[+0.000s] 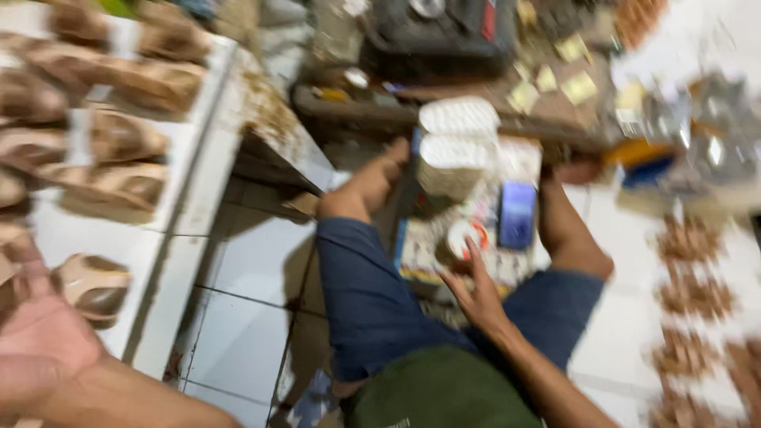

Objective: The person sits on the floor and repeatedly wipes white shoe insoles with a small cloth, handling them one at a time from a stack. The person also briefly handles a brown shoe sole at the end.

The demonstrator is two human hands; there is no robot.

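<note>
**Seated on the tiles, reaching into a cluttered tray**

White floor tiles [238,333] are filling the middle of the blurred head view, where the person is sitting with bare legs spread, wearing blue shorts [365,293] and a green shirt [444,396].

The right hand [476,289] is reaching forward between the knees, its fingers [473,252] spread loose and just touching, or hovering at, a small round white roll with a red rim [462,236]; nothing is clasped in it as far as the blur allows. The roll is lying on a flat tray of printed litter [412,254], beside a glossy blue packet [518,214] and below two stacked, ribbed white blocks [456,143].

The left hand [36,341] is looming large at the lower left, palm open and empty, close to a pale board [103,230] carrying rows of brown, clear-wrapped bundles [119,186].

On the right, small brown heaps [688,238] are lying in a column on the floor, unwrapped and crumbly-looking. Judging by this, many bundles are already wrapped, while the loose heaps are remaining to be packed.
</note>
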